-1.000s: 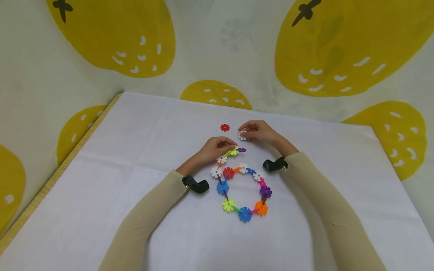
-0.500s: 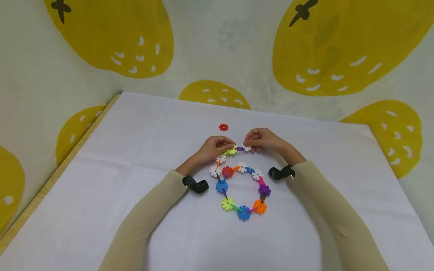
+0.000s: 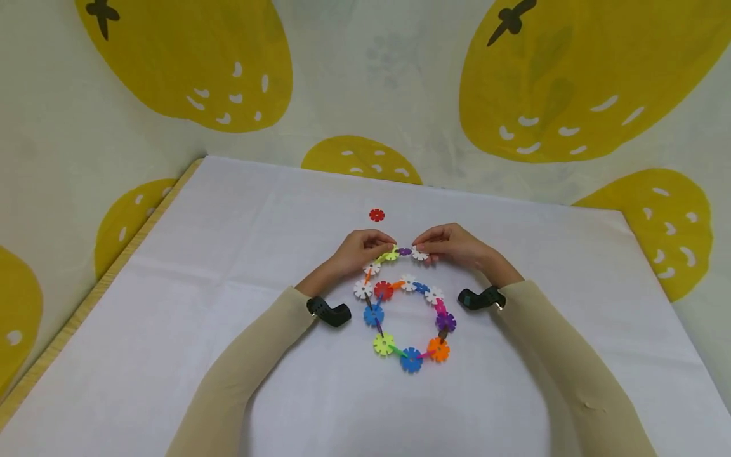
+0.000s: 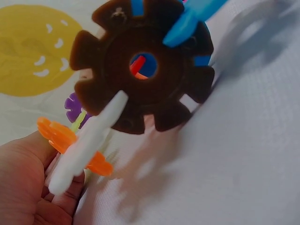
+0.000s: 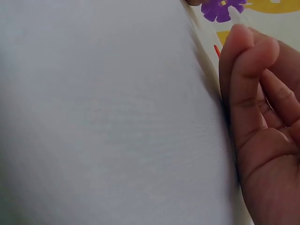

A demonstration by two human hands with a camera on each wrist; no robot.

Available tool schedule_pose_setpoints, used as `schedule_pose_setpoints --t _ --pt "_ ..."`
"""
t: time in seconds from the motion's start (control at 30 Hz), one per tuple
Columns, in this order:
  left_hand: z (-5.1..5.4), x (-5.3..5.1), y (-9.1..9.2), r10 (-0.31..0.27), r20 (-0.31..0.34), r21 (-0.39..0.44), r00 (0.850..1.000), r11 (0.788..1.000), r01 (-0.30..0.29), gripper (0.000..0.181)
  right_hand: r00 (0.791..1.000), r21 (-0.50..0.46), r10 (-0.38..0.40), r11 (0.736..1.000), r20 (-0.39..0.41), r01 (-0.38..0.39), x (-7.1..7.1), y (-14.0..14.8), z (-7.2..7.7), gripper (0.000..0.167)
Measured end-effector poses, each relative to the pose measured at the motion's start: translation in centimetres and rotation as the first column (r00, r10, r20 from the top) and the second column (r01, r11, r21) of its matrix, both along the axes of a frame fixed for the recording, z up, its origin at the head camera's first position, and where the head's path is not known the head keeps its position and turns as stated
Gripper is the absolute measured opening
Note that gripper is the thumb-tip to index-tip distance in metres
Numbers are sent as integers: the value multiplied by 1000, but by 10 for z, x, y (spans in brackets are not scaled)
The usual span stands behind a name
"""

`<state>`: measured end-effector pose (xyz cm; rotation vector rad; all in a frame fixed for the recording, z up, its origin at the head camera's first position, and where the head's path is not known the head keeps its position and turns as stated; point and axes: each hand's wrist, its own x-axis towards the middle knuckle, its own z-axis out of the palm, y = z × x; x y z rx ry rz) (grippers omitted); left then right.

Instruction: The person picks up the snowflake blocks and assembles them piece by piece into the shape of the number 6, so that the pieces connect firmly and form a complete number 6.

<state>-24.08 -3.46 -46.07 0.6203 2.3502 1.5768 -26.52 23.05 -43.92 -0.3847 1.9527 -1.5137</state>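
Observation:
Slotted plastic snowflake discs are joined into a colourful ring with a tail curving off its upper left. My left hand (image 3: pixel 358 254) pinches a yellow-green disc (image 3: pixel 391 255) on that tail. Past it come a purple disc (image 3: pixel 404 252) and a white disc (image 3: pixel 421 254) at the tail's end. The fingertips of my right hand (image 3: pixel 457 246) are at the white disc and seem to pinch its edge; in the right wrist view only a white sliver (image 5: pixel 234 15) shows beyond them. A brown disc (image 4: pixel 171 93) fills much of the left wrist view, with a white disc (image 4: pixel 89 145) slotted into it edge-on.
A loose red disc (image 3: pixel 377 215) lies on the white-covered table (image 3: pixel 274 222) beyond the hands. The ring, with its blue disc (image 3: pixel 411 360) nearest, lies between the forearms. A lemon-patterned cloth (image 3: pixel 377 82) hangs behind the table.
My right hand brought the white disc from beside the red one to the tail's purple disc, then shifted slightly right. The white disc's face has turned more into view. My left hand barely moved.

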Motion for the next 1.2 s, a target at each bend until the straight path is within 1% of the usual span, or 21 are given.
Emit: schedule_pose_setpoints --t 0.13,0.33,0.47,0.53,0.63,0.7,0.83,0.9,0.97,1.03,1.2 --pt "1 1 0 4 1 1 1000 1000 -4 24 1000 -14 -16 1000 -17 16 2 -2 0 32" --pt "2 1 0 -7 -3 -16 1000 1000 7 25 999 -19 -19 1000 -42 18 4 -5 -2 31" --pt "2 0 0 -4 -6 -16 1000 1000 4 24 997 -44 -46 998 -58 43 5 -11 -3 29" --pt "2 0 0 -1 -1 -12 1000 1000 1 24 996 -51 -66 997 -62 63 5 -13 -4 28" --pt "4 0 0 0 8 -7 1000 1000 0 24 995 -53 -76 996 -65 72 5 -15 -3 26" --pt "4 1 0 -9 20 -10 1000 1000 10 25 995 -44 -63 997 -74 59 6 -16 -3 26" --pt "5 1 -1 -44 40 -23 998 999 44 27 994 -14 22 1000 -108 -24 4 -20 -1 25" --pt "5 1 -1 -57 39 -30 998 998 58 27 989 8 62 998 -131 -62 3 -21 -1 24" --pt "5 0 -1 -64 33 -28 997 997 65 26 985 27 79 997 -151 -76 1 -21 0 23" --pt "5 0 -1 -69 28 -27 997 997 69 25 985 36 71 997 -154 -67 -1 -21 1 23" --pt "4 -2 -3 -61 29 -27 998 998 62 24 990 27 16 1000 -140 -12 -8 -22 3 28"
